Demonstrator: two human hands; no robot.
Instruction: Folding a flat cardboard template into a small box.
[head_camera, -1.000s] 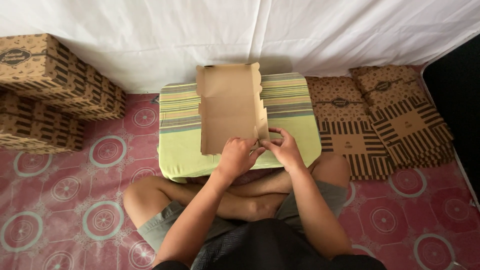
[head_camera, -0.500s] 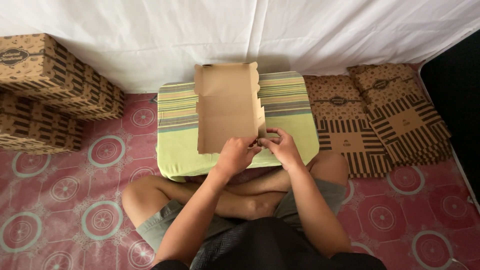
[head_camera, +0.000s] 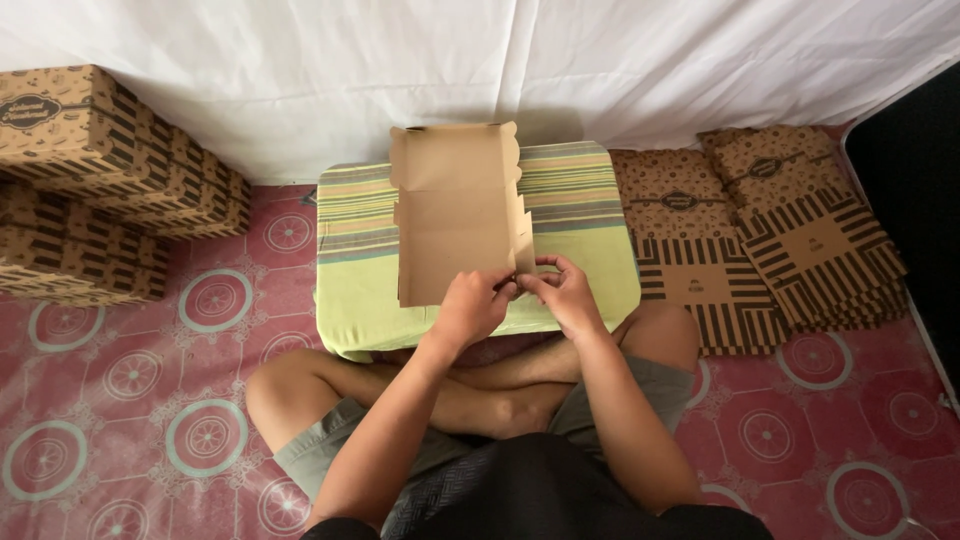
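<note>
Patterned red floor (head_camera: 150, 380) carries assembled boxes (head_camera: 100, 180) at 9 o'clock. Left hand (head_camera: 472, 305) and right hand (head_camera: 565, 295) both pinch the cardboard sheet (head_camera: 455, 215), lying on the striped cushion (head_camera: 580, 220) at 12 o'clock. Flat boxes (head_camera: 760, 230) lie at 3 o'clock.

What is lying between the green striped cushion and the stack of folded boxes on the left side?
Only bare patterned floor lies between the cushion and the stacked boxes, as the head view shows.

1. Held at both hands: flat, unfolded plain brown cardboard box blank (head_camera: 455, 215), plain inner side up.
2. Far left: stacked assembled brown boxes with dark stripes (head_camera: 95, 180).
3. Right: pile of flat patterned brown box blanks (head_camera: 760, 235).
</note>
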